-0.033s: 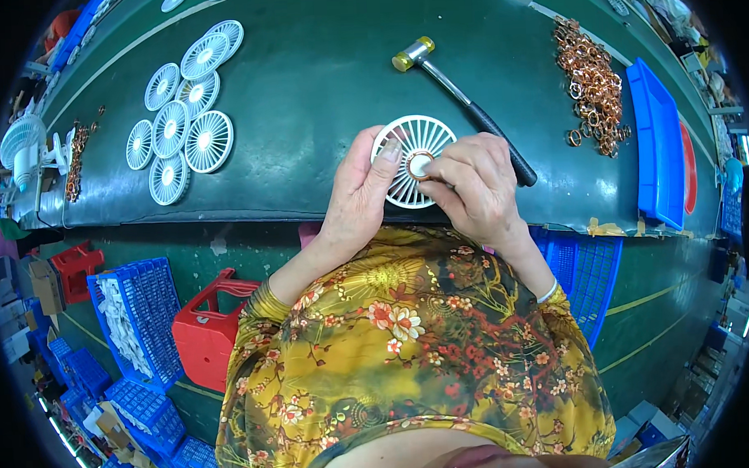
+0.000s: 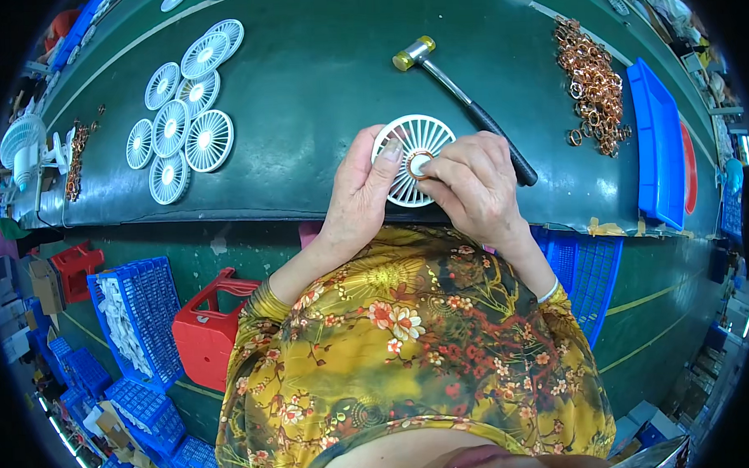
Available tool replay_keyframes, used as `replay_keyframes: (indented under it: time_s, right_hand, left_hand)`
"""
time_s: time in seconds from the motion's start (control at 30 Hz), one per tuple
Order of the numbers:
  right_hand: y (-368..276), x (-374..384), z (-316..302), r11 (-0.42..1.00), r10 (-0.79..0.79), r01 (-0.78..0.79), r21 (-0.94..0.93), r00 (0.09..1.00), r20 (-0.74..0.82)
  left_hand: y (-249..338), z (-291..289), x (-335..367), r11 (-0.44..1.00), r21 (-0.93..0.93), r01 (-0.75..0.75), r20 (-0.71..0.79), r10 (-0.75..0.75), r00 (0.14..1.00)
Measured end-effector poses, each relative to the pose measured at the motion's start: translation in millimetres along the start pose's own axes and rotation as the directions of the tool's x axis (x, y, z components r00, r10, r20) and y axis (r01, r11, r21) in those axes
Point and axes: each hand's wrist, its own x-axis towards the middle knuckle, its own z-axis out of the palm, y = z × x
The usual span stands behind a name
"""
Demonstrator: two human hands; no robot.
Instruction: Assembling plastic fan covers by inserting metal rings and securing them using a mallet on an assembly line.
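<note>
White plastic spoked disc (image 2: 418,139), clamped by the left hand (image 2: 359,189) near the green tabletop's (image 2: 303,88) front edge, seems partway done, the right hand (image 2: 477,177) pinching a copper-coloured ring (image 2: 411,172) around its hub, with loose copper rings (image 2: 588,86) left heaped.

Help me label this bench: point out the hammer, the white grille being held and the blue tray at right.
Hammer (image 2: 481,118): head view, on its black handle.
White grille (image 2: 419,163): head view, on its round centre.
Blue tray (image 2: 658,146): head view, on its bare inside.
</note>
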Motion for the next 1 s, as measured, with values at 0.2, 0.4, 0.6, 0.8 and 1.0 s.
replay_keyframes:
  time_s: [0.2,0.4,0.6,0.8,1.0]
  right_hand:
    - [1,-3,-3,1.0,-0.001,0.001,0.006,0.997,-0.075]
    - [-4,-6,1,0.998,0.067,-0.068,0.0,0.988,-0.14]
    - [-7,-2,3,0.998,0.01,-0.021,-0.065,0.985,-0.175]
    - [-11,-1,6,0.992,0.054,-0.066,-0.111,0.992,-0.11]
    - [-13,-6,4,0.993,0.058,-0.074,-0.093,0.984,-0.169]
  left_hand:
    - [1,0,-2,0.998,0.056,0.004,-0.083,0.001,0.997]
    - [3,6,-8,0.975,-0.224,-0.008,-0.051,-0.003,0.999]
    - [0,14,-11,0.929,-0.366,-0.058,-0.029,0.051,0.998]
    - [-2,7,-8,0.98,-0.189,-0.065,-0.024,0.062,0.998]
    - [-6,10,-10,0.972,-0.233,-0.026,-0.065,0.011,0.998]
